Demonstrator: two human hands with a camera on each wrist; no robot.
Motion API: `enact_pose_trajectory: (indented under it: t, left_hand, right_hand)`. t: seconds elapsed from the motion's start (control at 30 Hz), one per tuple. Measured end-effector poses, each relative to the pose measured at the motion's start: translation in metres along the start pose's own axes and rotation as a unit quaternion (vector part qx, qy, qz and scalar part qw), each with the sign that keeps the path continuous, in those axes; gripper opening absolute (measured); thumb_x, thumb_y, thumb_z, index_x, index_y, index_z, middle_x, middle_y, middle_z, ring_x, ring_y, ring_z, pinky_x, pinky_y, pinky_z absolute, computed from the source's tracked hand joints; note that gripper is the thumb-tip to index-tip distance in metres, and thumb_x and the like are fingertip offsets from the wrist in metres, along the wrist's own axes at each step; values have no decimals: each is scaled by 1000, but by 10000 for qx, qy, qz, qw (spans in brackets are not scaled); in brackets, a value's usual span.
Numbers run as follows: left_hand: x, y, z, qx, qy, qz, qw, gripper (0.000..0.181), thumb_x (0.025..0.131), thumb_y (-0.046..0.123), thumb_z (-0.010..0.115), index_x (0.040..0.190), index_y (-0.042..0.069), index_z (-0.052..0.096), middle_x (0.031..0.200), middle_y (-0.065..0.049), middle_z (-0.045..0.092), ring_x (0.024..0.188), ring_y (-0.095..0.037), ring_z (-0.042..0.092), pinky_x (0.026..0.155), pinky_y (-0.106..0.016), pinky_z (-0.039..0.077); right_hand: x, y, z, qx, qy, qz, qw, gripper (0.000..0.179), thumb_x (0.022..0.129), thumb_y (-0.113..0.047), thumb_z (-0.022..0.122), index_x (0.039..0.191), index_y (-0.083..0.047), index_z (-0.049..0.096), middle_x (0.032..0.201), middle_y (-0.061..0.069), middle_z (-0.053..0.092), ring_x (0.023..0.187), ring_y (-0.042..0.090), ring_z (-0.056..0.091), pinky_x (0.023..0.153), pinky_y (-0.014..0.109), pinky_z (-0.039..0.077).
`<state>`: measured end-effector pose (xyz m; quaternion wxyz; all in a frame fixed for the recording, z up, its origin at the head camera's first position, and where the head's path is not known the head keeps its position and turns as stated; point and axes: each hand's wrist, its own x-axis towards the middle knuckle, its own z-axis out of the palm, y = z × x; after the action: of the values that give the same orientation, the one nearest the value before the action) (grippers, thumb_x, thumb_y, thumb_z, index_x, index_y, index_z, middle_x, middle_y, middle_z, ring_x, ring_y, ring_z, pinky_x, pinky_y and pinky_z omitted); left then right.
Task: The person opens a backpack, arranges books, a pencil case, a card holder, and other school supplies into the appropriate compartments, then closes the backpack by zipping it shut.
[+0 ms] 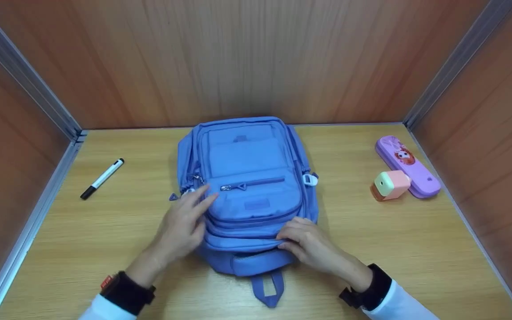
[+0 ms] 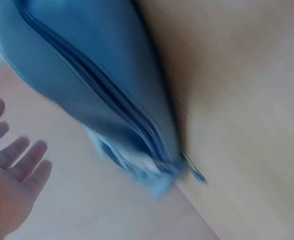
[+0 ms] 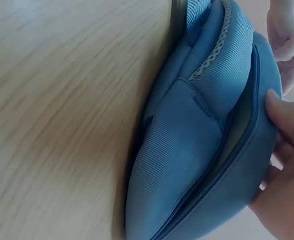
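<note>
A blue backpack (image 1: 251, 155) lies front side up on the table, its top handle loop (image 1: 268, 291) toward me. My right hand (image 1: 307, 244) pinches the fabric edge at its near right corner. In the right wrist view, the thumb (image 3: 282, 112) presses that flap beside a gaping zipper opening (image 3: 237, 135). My left hand (image 1: 184, 220) is over the bag's left side, fingers spread and loosely extended. The left wrist view is blurred; there the fingers look apart from the fabric and hold nothing. A front pocket zipper (image 1: 253, 183) runs across the bag.
A white marker with black ends (image 1: 102, 178) lies on the left. At the right are a purple pencil case (image 1: 420, 175) and a small pink and mint block-shaped object (image 1: 391, 184), close together. Wooden panels (image 1: 247, 62) enclose the table (image 1: 340, 284) at the back and sides.
</note>
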<state>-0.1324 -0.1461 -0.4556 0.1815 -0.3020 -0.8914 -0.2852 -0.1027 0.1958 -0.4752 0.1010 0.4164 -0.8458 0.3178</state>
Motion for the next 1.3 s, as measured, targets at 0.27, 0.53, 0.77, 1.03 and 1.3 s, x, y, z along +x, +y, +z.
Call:
enact_pose_trajectory:
  t: [0.27,0.53,0.77,1.03,1.3]
  left_hand:
    - [28,-52,-4,1099,-1489,-939,9782,73,93,-8,62,160,2,37,169,-22,26,152,-45,29,125,-62,19]
    - [39,-93,0,1497,-1687,-764,9712,78,80,-11,78,152,-5,47,161,-28,37,148,-51,33,123,-65,21]
    - [37,-112,7,2039,-1487,-215,9674,56,74,-14,78,129,-6,68,145,-32,55,138,-52,46,118,-69,30]
    - [25,-106,2,2104,-1414,339,9667,26,84,-10,74,109,-10,72,139,-32,60,138,-50,50,122,-61,30]
    - [13,-98,0,1569,-1482,233,9762,26,80,-7,74,106,-12,71,124,-32,67,136,-51,51,123,-58,29]
  right_hand:
    - [-10,10,-16,-139,-350,136,9992,10,92,-9,79,101,-12,77,104,-5,75,100,15,64,87,36,50]
    - [-19,19,-25,-194,-254,256,9992,15,89,-5,80,102,-13,78,104,-7,75,100,15,64,86,36,51]
    - [-25,29,-30,9,-101,519,9986,16,91,-5,79,103,-14,79,105,-8,75,100,15,64,86,35,51]
    - [-22,38,-39,-89,226,925,9954,18,88,0,80,103,-11,79,101,-6,75,99,17,63,86,37,49]
    - [-21,43,-45,-177,390,1421,9889,23,88,4,79,106,-10,79,106,-4,74,105,19,63,91,44,48]
